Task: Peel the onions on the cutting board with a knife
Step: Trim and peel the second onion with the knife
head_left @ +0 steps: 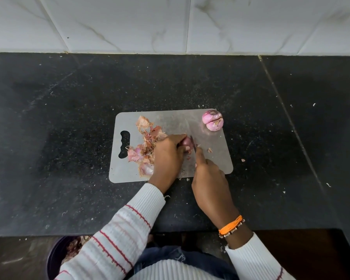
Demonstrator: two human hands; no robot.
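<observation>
The onion (187,142) sits mid cutting board (170,118), clamped in the left hand (168,152), whose grip curls round its left side. The right hand (208,178), closed on the knife (194,143), cuts at its right end. A slip could nick the nearby left fingertips. A peeled onion (213,120) waits at the board's far right corner.

Cutting board (214,158) taken as landmark. Peel heap (144,146) crowded its left half, up against the handle slot (124,144). Peeled onion (213,120) sat on its far right corner. Both hands met over its middle: left hand (168,154) from the near left, right hand (209,178) from the near right. Bare board lay between the onion and the hands. Dark table (69,118) lay open left, right and beyond the board, up to the tiled wall (129,23). Bin (57,257) stood below the near table edge, left.
</observation>
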